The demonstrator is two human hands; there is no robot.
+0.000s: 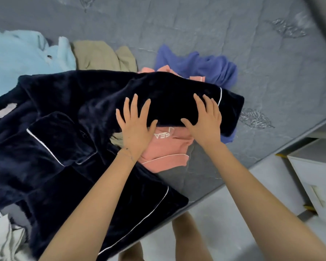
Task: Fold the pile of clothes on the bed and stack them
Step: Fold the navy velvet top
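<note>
Legs: bare legs (pixel 184 240) stand on the pale floor (pixel 224 223), just off the near edge of the bed (pixel 271 102).
Cupboard: a white cupboard (pixel 318 181) stands on the floor to the right of the bed.
Pale cloth: a crumpled pale cloth (pixel 4 240) lies at the bed's near left.
Navy top: a dark fleece navy top (pixel 55 147) with white piping is spread along the near edge. One corner hangs over that edge, and its far part is doubled over into a thick fold toward the right.
Left hand: the left hand (pixel 135 127) lies flat on the near side of that fold, fingers straight and spread, gripping nothing.
Right hand: the right hand (pixel 205 119) presses the same fold further right, fingers likewise spread and straight.
Pink top: a pink top (pixel 167 149) with white lettering lies under the fold and shows between the two wrists.
Blue garment: a rumpled blue garment (pixel 201 66) lies just beyond the fold, touching the pink cloth.
Beige garment: a beige garment (pixel 100 55) lies beyond the navy top, left of the blue one.
Light-blue fleece: a fluffy light-blue fleece (pixel 21 59) lies at the left edge, beside the beige garment.
Cover: the bed's grey quilted cover runs on toward the far edge.
</note>
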